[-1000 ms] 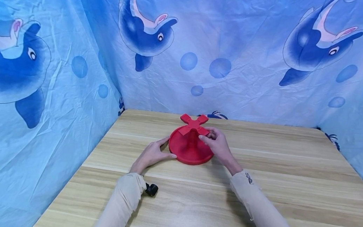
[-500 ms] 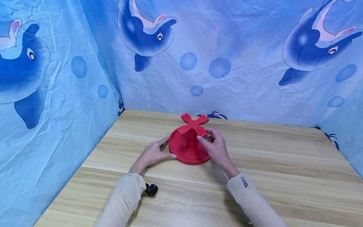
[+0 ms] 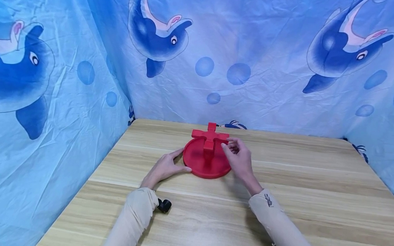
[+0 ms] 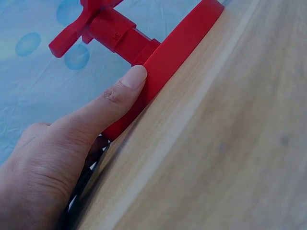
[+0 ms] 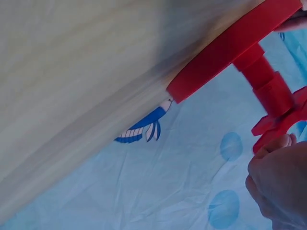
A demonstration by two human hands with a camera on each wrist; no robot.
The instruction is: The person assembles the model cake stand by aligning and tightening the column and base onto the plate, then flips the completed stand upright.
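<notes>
A red round base point(image 3: 192, 160) lies on the table, with a thick post point(image 4: 111, 31) rising from its middle. On top of the post sits a red four-armed cross handle point(image 3: 211, 135). My left hand point(image 3: 165, 166) holds the base by its left side, thumb point(image 4: 136, 76) against the front of the rim and fingers spread along the far left. My right hand point(image 3: 241, 159) pinches the right arm of the cross between thumb and curled fingers. In the right wrist view, that hand point(image 5: 283, 179) covers the end of the arm.
The wooden table point(image 3: 299, 176) extends around the base on all sides. Blue cloth point(image 3: 260, 97) printed with dolphins hangs behind the table and along both sides. A small black device point(image 3: 164, 206) sticks out beside the left sleeve.
The cross has turned from a diagonal stance to arms pointing front-back and left-right. My right hand shifted slightly inward, then back to the right. The left hand and base stayed put.
</notes>
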